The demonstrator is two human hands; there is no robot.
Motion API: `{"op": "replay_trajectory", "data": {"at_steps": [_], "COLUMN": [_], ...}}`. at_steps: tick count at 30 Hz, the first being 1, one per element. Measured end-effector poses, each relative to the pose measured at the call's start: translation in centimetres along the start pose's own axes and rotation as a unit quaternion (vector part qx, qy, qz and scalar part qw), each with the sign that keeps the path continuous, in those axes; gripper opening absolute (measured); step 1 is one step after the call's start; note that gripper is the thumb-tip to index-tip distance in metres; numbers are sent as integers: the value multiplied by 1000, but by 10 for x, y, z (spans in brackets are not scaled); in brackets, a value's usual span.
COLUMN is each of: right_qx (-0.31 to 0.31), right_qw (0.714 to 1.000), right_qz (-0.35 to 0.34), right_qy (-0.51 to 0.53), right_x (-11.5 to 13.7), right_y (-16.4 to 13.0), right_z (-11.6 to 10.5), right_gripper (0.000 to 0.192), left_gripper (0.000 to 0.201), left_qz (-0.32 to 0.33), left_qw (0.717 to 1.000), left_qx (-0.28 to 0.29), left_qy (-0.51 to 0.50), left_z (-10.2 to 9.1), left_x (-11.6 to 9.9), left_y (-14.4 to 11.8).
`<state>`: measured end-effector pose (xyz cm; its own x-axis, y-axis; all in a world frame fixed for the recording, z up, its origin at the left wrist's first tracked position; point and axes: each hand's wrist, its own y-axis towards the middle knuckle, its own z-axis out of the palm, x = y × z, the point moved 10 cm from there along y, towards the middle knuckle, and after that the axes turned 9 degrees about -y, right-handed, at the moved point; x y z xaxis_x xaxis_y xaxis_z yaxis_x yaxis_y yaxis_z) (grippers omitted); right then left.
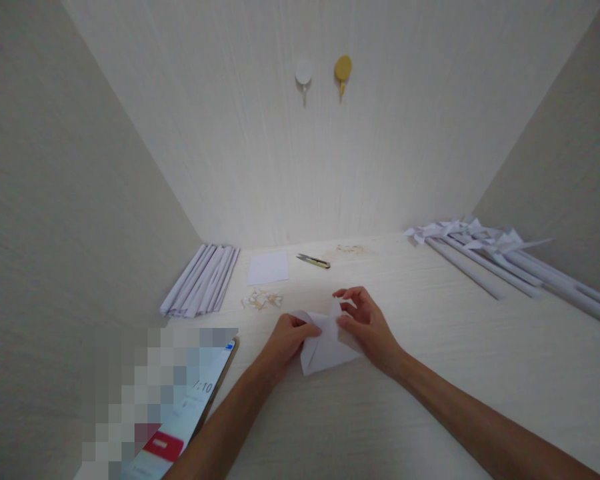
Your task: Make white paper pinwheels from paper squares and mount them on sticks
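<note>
Under both hands spreads the desk (430,373), pale wood-grain, boxed in by light walls (55,200) on three sides. Well to the right of the right hand, along the side wall, lies a row of finished pinwheels (500,257), white paper heads on long rolled paper sticks, the sticks running toward the near right corner. Near the left forearm, at the desk's near left edge, a phone (190,413) lies with its screen lit and partly pixelated. Beyond the left hand, against the left wall, rests a bundle of rolled sticks (203,280), side by side. Between the hands sits the folded paper (325,350), white, with creased flaps, lying on the desk just in front of the person. The left hand (287,340) pinches the paper's left edge, fingers closed on it; the right hand (365,323) grips a raised flap at the top right, thumb and fingers curled onto it, so both hands are clamped on the same piece and close together. Beyond the hands lies a flat white sheet (269,268), and just right of it a small cutter (314,261). Near the left hand, a scatter of scraps (261,300) sits between sheet and paper. High on the back wall hang two hooks (303,72), one white, one yellow.
</note>
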<state>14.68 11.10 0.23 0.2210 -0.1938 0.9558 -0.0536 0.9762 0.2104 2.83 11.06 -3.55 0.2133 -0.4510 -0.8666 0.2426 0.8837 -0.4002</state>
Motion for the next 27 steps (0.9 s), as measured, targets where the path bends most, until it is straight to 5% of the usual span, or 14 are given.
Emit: {"op": "replay_trajectory", "data": {"at_steps": [4, 10, 15, 27], "right_qx": [-66, 44, 57, -16], "right_qw": [991, 967, 971, 982], "right_qz": [-77, -51, -25, -3], "right_qy": [-83, -244, -231, -190], "right_x": [15, 9, 3, 2], "right_y": [-2, -7, -6, 0], "right_z": [-15, 15, 18, 2], "right_gripper": [15, 16, 5, 13], "left_gripper": [4, 6, 7, 10], "left_qz": [32, 71, 97, 162], "left_qw": [987, 972, 977, 981], "left_qx": [-96, -106, -93, -95], "left_qy": [-122, -198, -164, -42], "left_z": [-17, -16, -11, -11], "left_x": [-4, -9, -13, -14], "left_y": [3, 0, -3, -2]}}
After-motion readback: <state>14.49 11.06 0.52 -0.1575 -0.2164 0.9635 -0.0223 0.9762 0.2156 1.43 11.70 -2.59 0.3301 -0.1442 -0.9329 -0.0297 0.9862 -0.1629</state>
